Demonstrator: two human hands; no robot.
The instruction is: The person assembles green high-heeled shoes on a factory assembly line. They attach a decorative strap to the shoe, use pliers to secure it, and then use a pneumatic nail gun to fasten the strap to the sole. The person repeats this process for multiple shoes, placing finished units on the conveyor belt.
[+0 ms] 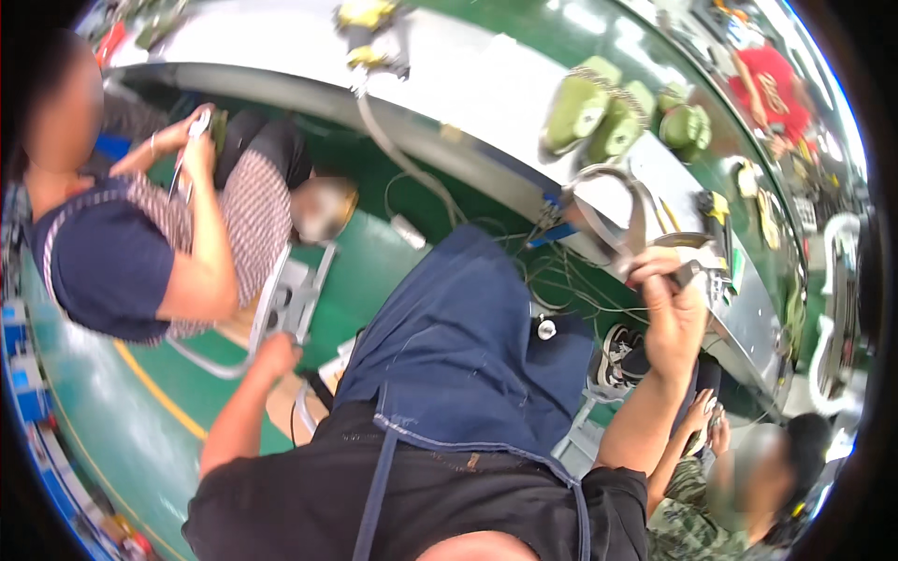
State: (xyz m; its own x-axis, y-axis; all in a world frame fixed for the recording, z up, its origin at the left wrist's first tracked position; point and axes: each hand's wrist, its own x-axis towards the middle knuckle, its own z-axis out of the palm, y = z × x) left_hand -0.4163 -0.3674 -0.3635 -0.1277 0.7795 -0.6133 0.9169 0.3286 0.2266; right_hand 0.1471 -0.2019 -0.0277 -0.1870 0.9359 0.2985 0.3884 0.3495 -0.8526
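My right hand is raised at the bench edge, its fingers closed round a small dark block-like piece. Just beyond the fingers is a wide, shiny, ring-shaped metal band; its lower end meets my fingertips, and I cannot tell whether it is joined to the dark piece. My left hand is low on the left, beside a grey stool. Its fingers are curled in, and anything inside them is hidden. A blue apron covers my lap.
Green blocky pieces stand on the long white bench, with a yellow-and-black tool farther left. Loose cables hang below the bench edge. Seated people work close by on the left and right.
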